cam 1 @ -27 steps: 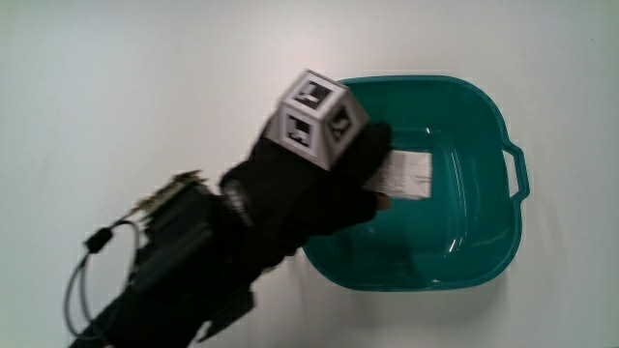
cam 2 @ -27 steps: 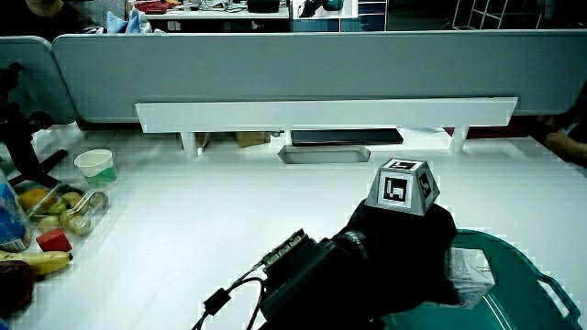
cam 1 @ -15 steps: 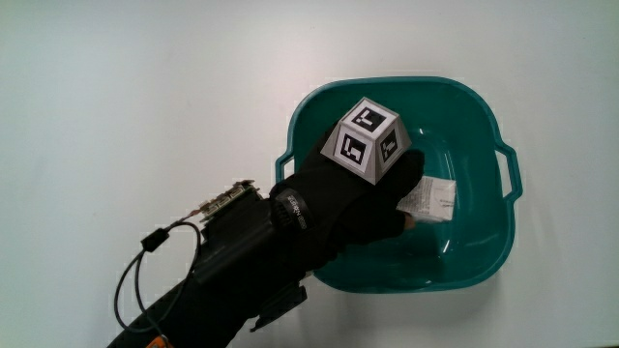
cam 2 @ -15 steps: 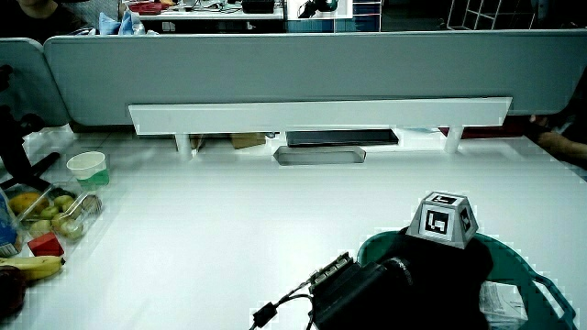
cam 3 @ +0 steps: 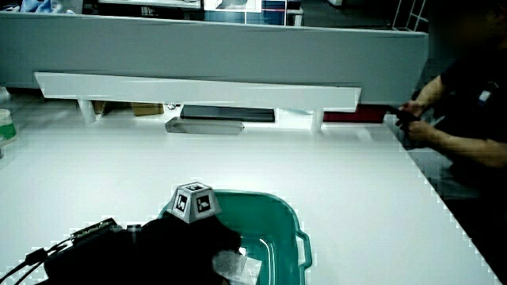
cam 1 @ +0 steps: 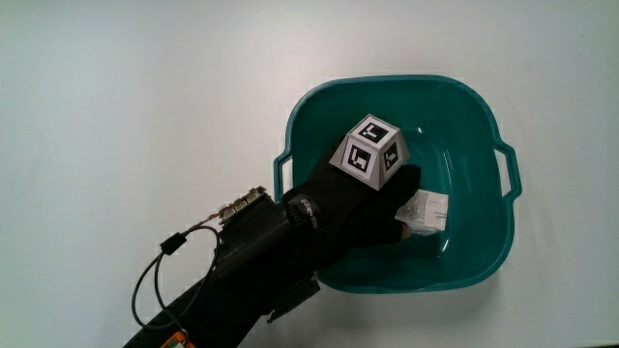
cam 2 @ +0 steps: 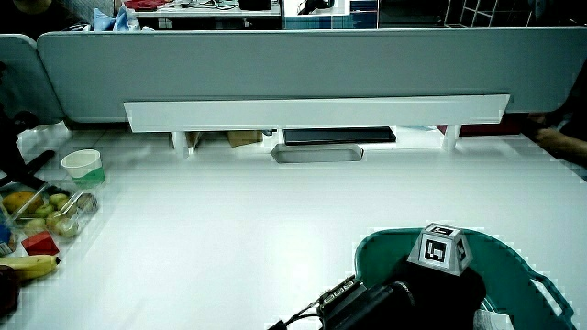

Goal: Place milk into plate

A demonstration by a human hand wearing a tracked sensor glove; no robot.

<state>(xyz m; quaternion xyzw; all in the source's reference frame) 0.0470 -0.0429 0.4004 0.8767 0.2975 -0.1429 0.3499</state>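
Observation:
A teal plastic basin (cam 1: 387, 82) with two handles serves as the plate and stands on the white table near the person. The milk is a small white packet (cam 1: 427, 211) low inside the basin. The black-gloved hand (cam 1: 401, 205) reaches over the basin's near rim into it, its fingers curled onto one end of the packet. The patterned cube (cam 1: 370, 147) sits on the back of the hand. Both side views show the hand (cam 2: 440, 293) (cam 3: 214, 245) down in the basin (cam 2: 385, 240) (cam 3: 269, 198), and in a side view the packet (cam 3: 235, 267) lies under the fingers.
In a side view, a paper cup (cam 2: 81, 167), a clear box of fruit (cam 2: 46, 213) and a banana (cam 2: 27, 264) stand at the table's edge. A long white shelf (cam 2: 312, 112) and a flat dark tray (cam 2: 316, 153) lie along the grey partition.
The hand has carried the packet from above the basin's rim down into the basin. It now sits lower and deeper inside.

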